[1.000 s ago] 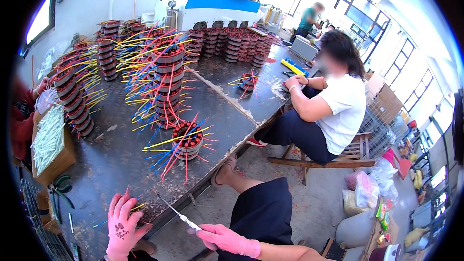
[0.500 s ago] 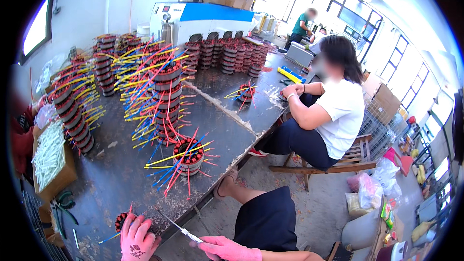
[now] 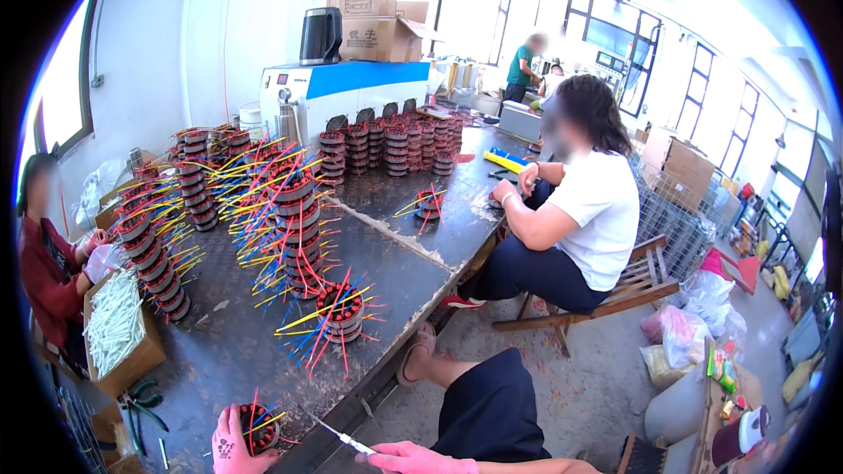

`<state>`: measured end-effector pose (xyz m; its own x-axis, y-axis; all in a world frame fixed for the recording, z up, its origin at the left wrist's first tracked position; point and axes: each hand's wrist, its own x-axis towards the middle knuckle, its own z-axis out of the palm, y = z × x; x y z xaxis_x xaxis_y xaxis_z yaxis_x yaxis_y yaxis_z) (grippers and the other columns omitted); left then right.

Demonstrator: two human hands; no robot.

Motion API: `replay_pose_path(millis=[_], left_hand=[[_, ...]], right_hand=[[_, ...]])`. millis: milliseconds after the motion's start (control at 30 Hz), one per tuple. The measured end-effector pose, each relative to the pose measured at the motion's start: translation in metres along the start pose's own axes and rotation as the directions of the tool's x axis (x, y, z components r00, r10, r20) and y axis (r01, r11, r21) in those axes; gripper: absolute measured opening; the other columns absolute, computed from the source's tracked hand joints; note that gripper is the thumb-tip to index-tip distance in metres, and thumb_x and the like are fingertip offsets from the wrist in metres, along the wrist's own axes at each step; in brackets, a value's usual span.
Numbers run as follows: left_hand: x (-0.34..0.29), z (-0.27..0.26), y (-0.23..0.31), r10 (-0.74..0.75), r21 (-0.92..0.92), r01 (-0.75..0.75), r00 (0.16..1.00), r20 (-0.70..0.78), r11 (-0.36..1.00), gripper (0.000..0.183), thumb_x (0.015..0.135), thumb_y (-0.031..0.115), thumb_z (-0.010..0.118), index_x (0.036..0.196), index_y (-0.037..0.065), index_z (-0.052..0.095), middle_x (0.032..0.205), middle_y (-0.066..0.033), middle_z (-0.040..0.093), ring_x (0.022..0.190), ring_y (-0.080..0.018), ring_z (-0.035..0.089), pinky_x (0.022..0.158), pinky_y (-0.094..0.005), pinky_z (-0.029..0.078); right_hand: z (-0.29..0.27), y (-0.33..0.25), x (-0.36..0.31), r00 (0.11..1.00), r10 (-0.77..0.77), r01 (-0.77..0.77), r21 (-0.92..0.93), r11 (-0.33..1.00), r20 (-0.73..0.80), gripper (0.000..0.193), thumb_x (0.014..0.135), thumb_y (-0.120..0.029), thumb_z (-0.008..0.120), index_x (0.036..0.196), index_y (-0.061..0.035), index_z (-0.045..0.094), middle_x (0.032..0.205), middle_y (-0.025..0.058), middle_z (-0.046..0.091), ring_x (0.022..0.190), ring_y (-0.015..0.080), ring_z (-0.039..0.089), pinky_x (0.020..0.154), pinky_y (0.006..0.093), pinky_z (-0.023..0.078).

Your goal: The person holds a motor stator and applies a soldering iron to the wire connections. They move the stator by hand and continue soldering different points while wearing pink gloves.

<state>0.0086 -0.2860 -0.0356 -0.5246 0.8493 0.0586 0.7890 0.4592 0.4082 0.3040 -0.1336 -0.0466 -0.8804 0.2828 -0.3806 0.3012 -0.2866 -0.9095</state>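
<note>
My left hand point(image 3: 230, 446), in a pink glove, grips the side of a small motor stator point(image 3: 261, 432) near the table's front edge. Red, yellow and blue wires stick out of the stator. In its own pink glove, my right hand point(image 3: 416, 459) is closed on a thin pointed tool point(image 3: 351, 441) with a white handle and a long metal shaft. The tool's tip points toward the stator but stays apart from it. Farther along the table stands a short stack of wired stators point(image 3: 345, 326), with a taller stack point(image 3: 297, 233) behind it.
On the left, a cardboard box point(image 3: 145, 358) holds white sticks, with green-handled pliers point(image 3: 140, 399) beside it. A co-worker in a white shirt point(image 3: 587, 219) sits at the table's right side; another person point(image 3: 57, 254) is at far left. More stator stacks point(image 3: 395, 149) line the back.
The view has tilted upward. The stator in my left hand has turned to show its open face and wires. My right hand still holds the tool.
</note>
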Motion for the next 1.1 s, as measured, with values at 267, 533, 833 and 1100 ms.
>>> replay_pose_path(millis=[267,533,833,1100], left_hand=[[0.004,-0.007,-0.027,0.160,-0.047,-0.158,0.986,0.041,0.986,0.109,0.051,0.022,0.090,0.142,-0.005,0.036,0.141,-0.0238,0.043,0.130,-0.0420,0.044,0.109,-0.0424,0.038],[0.003,-0.009,-0.004,0.070,-0.072,-0.069,0.997,0.013,0.995,0.113,0.050,0.036,0.090,0.140,-0.007,0.038,0.139,-0.0245,0.045,0.127,-0.0403,0.046,0.108,-0.0429,0.039],[0.009,0.012,-0.006,0.033,0.015,-0.032,0.992,-0.122,0.999,0.111,0.045,0.036,0.093,0.135,-0.005,0.043,0.131,-0.0208,0.050,0.122,-0.0387,0.050,0.104,-0.0449,0.041],[0.025,-0.012,0.016,0.091,-0.006,-0.092,0.993,-0.073,0.996,0.095,0.059,0.045,0.084,0.134,-0.003,0.047,0.128,-0.0208,0.054,0.117,-0.0381,0.054,0.100,-0.0419,0.044]], right_hand=[[-0.002,0.016,0.003,0.996,-0.085,0.083,0.040,0.996,0.036,0.044,0.102,-0.045,0.048,0.124,-0.0100,0.062,0.063,-0.0056,0.043,0.059,0.0057,0.039,0.055,0.0237,0.029],[0.012,-0.001,-0.016,0.994,-0.066,0.072,0.056,0.996,-0.089,0.032,0.101,-0.036,0.053,0.112,-0.0097,0.069,0.063,-0.0051,0.052,0.052,0.0047,0.042,0.048,0.0216,0.033],[-0.007,0.023,0.002,0.997,-0.079,0.079,-0.054,0.995,-0.007,0.040,0.103,-0.042,0.048,0.121,-0.0090,0.063,0.064,-0.0046,0.047,0.060,0.0060,0.043,0.056,0.0235,0.034],[0.003,-0.008,-0.036,0.989,0.134,-0.124,0.165,0.979,-0.055,0.033,0.102,-0.024,0.054,0.127,-0.0026,0.060,0.070,-0.0077,0.044,0.059,0.0025,0.038,0.053,0.0200,0.030]])
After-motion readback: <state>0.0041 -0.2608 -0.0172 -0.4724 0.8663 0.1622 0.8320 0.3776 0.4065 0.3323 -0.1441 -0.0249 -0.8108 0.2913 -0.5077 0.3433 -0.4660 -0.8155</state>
